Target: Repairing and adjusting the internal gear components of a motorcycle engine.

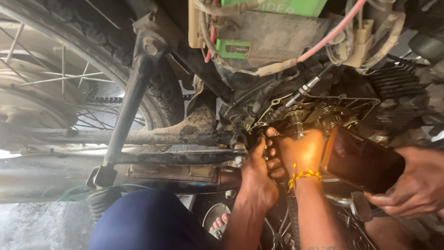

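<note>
Grey concrete floor (pixel 37 227) lies in dim, warm light.

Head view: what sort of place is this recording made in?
Probably a motorcycle repair workshop. A grimy motorcycle's opened engine fills the view, beside its spoked rear wheel. The left hand and right hand work at it, while another person's hand shines a phone as a torch.

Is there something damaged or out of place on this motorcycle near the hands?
Yes. The engine side cover is off, so the inner parts lie exposed above the two hands, left hand and right hand. Dried mud cakes the frame, and loose wires hang above.
</note>
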